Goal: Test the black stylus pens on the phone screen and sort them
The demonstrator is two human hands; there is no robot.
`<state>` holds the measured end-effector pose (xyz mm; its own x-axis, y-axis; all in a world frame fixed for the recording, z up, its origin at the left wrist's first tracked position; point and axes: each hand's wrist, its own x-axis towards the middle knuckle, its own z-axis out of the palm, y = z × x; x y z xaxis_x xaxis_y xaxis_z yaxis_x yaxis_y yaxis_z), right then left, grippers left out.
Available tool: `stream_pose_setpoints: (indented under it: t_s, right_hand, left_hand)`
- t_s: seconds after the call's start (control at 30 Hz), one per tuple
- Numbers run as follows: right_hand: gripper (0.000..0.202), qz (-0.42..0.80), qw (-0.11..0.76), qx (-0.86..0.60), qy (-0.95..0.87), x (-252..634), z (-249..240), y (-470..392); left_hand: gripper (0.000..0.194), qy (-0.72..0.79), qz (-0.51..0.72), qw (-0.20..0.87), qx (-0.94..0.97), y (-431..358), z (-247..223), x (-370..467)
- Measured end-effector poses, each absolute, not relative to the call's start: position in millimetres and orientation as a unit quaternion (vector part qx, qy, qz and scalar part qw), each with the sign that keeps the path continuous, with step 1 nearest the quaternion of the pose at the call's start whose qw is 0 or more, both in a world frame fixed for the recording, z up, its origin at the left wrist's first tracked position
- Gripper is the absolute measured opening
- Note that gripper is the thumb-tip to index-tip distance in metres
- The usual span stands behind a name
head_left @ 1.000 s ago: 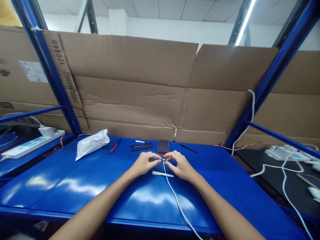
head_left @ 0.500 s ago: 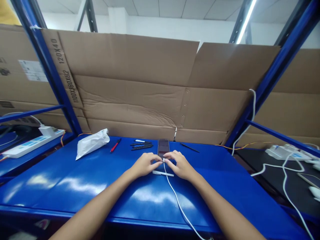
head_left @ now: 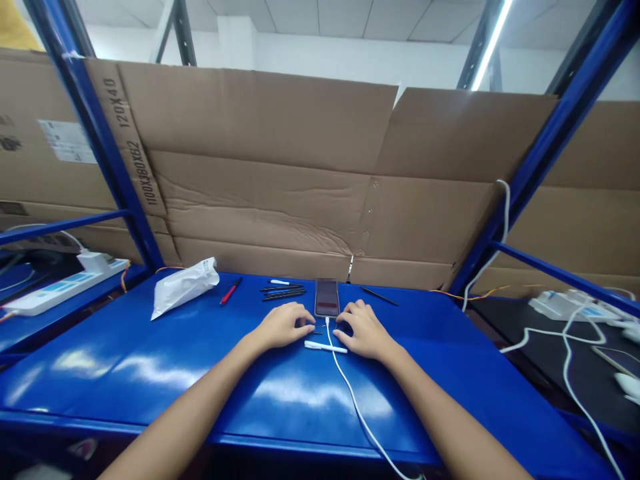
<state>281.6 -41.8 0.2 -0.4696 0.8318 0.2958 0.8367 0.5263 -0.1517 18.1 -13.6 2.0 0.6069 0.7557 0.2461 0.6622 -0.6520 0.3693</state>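
Note:
A dark phone (head_left: pixel 327 297) lies on the blue table (head_left: pixel 165 373), with the plug of a white cable (head_left: pixel 351 395) at its near edge. My left hand (head_left: pixel 286 325) rests left of the plug, thumb and fingers apart with nothing between them. On the other side of the cable my right hand (head_left: pixel 364 329) is also open, its fingers curved above the table. Small thin dark pieces, too small to name, lie between the hands. Just nearer to me, a white pen (head_left: pixel 325 347) lies across under the cable.
Several dark pens (head_left: pixel 284 293), a red pen (head_left: pixel 231 292) and a white bag (head_left: pixel 184 287) lie to the left. One dark pen (head_left: pixel 379 296) is right of the phone. Cardboard (head_left: pixel 260 160) stands behind; power strips (head_left: pixel 67 287) sit beyond the sides.
Both hands have let go of the cable's plug and moved apart, the left one leftward and the right one slightly rightward. The plug and small dark pieces now show between them.

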Motion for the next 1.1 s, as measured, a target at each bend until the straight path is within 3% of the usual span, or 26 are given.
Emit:
stream_pose_setpoints:
  t_s: [0.27,0.6,1.1]
  right_hand:
    - [0.019,-0.013,0.157,-0.481,-0.862,279.1,-2.0,-40.5]
    - [0.020,-0.007,0.175,-0.463,-0.869,281.8,-2.9,-39.6]
    - [0.012,-0.015,0.204,-0.436,-0.876,275.7,0.1,-41.0]
  left_hand:
    - [0.018,0.410,0.159,0.144,0.887,-0.4,-0.5,0.2]
    - [0.020,0.386,0.151,0.041,0.909,-1.0,-4.4,4.0]
    - [0.020,0.399,0.157,0.055,0.902,-5.5,-0.6,8.4]
